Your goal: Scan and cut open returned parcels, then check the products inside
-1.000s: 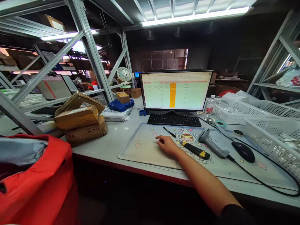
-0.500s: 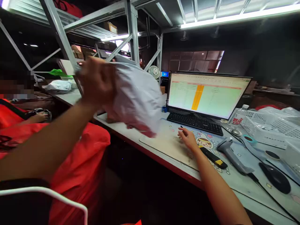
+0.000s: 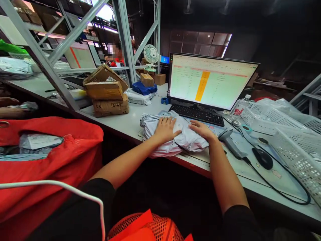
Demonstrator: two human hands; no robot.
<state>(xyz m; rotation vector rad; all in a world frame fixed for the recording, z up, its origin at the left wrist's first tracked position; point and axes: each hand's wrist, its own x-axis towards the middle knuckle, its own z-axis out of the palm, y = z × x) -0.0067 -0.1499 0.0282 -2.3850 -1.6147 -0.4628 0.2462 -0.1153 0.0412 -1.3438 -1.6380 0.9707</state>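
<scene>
Item: grey poly mailer parcel [image 3: 173, 135], crumpled, lying on the desk [image 3: 125, 122] at its near edge, directly before the keyboard [image 3: 197, 113]. Left hand [image 3: 165, 129] flat, fingers spread, pressing its top; right hand [image 3: 202, 130] flat on its 3 o'clock side. Barcode scanner [image 3: 229, 142] at 3 o'clock; stacked cardboard boxes [image 3: 107, 92] at 10 o'clock.

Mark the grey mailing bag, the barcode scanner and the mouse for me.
grey mailing bag [image 3: 187, 139], head view, on the crumpled plastic between the two hands.
barcode scanner [image 3: 227, 134], head view, on its grey head, lying on the desk mat.
mouse [image 3: 262, 158], head view, on the top of its black shell.
</scene>
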